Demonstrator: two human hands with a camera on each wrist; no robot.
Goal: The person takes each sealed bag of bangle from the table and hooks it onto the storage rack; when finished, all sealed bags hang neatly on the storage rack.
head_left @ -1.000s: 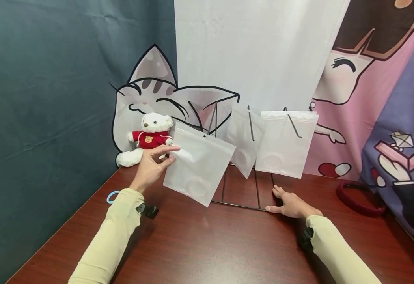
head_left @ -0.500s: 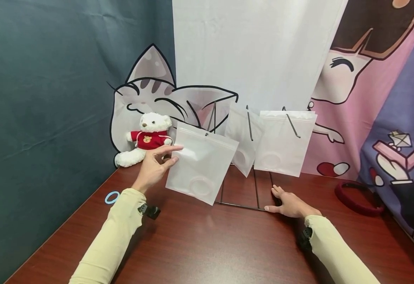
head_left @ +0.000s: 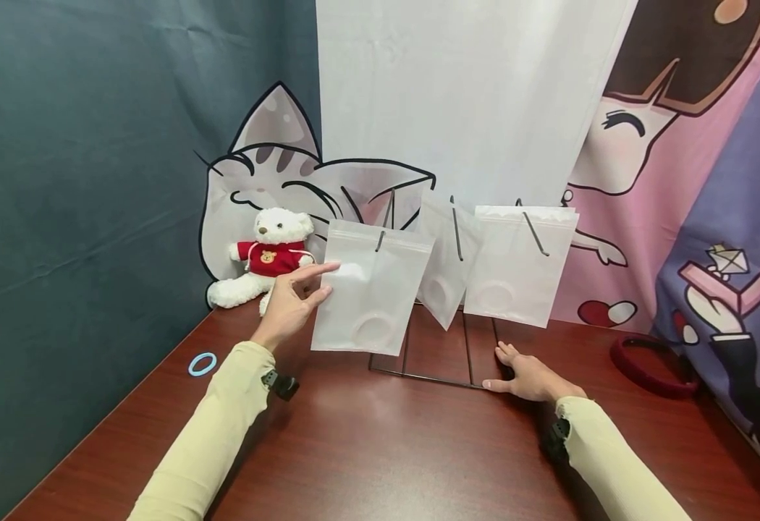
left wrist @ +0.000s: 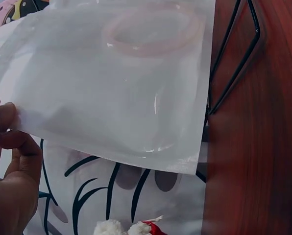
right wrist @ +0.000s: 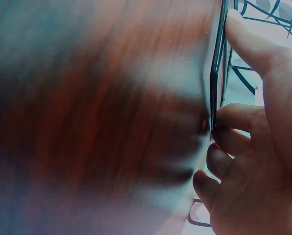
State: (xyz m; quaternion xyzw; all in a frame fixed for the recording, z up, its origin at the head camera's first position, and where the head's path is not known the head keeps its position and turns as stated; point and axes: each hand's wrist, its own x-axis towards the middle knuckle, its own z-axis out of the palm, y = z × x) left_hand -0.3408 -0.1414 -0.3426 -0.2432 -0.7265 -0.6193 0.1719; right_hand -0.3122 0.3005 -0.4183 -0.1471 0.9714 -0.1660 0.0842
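My left hand (head_left: 292,305) pinches the left edge of a frosted white zip bag (head_left: 347,289) between thumb and fingers. Inside it, low down, shows a pale pink ring (left wrist: 136,48). The bag's top hole is on the left hook (head_left: 381,242) of a black wire display rack (head_left: 435,378), with the hook's tip in front of the bag. Two similar bags hang to the right: a middle bag (head_left: 441,242), turned at an angle, and a right bag (head_left: 517,271). My right hand (head_left: 530,376) rests spread on the rack's front right base corner, thumb and fingertips touching the wire (right wrist: 217,63).
A white teddy bear (head_left: 274,253) in a red top sits behind my left hand. A light blue ring (head_left: 202,364) lies on the brown table (head_left: 380,449) at left. A dark red headband-like loop (head_left: 653,369) lies at right. Printed cloth backs the table.
The left bag has risen slightly and moved back; its hole has gone over the hook, whose tip now shows in front. The bag hangs straighter. My right hand stays on the rack base.
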